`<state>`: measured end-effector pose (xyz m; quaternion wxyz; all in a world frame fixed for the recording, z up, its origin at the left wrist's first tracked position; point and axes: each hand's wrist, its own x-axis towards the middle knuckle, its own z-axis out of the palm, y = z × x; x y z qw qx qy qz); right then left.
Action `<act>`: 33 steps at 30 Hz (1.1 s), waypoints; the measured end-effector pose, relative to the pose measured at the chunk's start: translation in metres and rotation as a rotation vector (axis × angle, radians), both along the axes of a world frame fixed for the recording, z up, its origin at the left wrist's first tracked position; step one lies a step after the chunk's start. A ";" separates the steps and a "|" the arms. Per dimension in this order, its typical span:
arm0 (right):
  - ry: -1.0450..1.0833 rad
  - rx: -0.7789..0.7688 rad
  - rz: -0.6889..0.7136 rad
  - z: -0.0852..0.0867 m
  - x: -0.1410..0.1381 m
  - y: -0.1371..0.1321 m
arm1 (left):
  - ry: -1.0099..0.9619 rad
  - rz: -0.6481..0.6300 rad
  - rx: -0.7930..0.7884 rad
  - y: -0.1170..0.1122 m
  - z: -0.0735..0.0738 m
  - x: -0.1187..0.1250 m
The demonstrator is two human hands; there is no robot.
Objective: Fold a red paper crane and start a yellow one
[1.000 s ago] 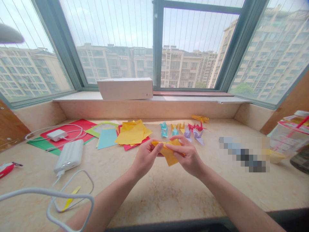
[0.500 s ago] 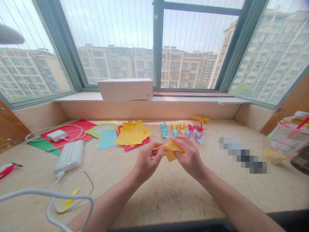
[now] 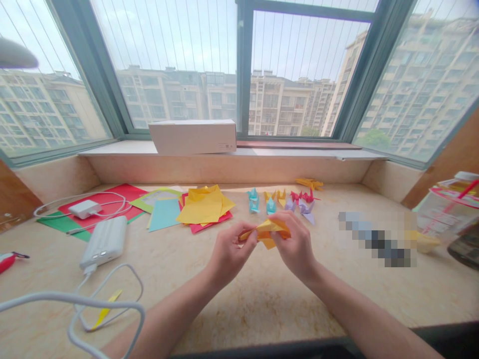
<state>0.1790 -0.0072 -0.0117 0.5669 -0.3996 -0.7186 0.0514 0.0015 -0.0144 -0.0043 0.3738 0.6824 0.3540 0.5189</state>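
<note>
Between my two hands is a partly folded sheet of yellow origami paper (image 3: 267, 233), held just above the table. My left hand (image 3: 231, 249) pinches its left end between thumb and fingers. On its right part, my right hand (image 3: 297, 242) grips with the thumb in front and fingers over the top edge; some fingertips are hidden by the paper. Beyond my hands stand several small folded paper cranes: light blue cranes (image 3: 253, 201), yellow cranes (image 3: 275, 197), red cranes (image 3: 305, 196) and lilac cranes (image 3: 306, 213). Behind them lies a longer yellow folded paper piece (image 3: 310, 184).
Left of the cranes lie yellow sheets (image 3: 200, 205) and a light blue sheet (image 3: 164, 215). A white power bank (image 3: 105, 242), a charger (image 3: 85, 209) and a looped white cable (image 3: 71, 297) occupy the left side. A plastic cup (image 3: 445, 214) stands right; a white box (image 3: 192, 137) rests on the sill.
My right hand's fingers have curled further over the yellow paper, and its right part is bent differently. My left hand keeps its pinch, shifted slightly right. The whole view has moved slightly.
</note>
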 end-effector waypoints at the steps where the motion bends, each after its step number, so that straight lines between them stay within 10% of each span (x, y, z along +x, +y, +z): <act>1: 0.005 0.000 0.000 0.000 0.000 0.000 | 0.017 0.007 0.016 0.000 0.000 0.000; 11: 0.123 -0.111 -0.011 -0.007 0.000 0.005 | 0.189 0.122 0.208 -0.003 0.005 -0.002; 21: -0.029 -0.151 0.292 0.004 0.009 0.007 | -0.256 0.040 -0.219 0.010 0.008 -0.005; 33: 0.324 -0.408 0.344 0.002 0.006 0.018 | -0.344 -0.036 -0.252 0.017 0.012 -0.012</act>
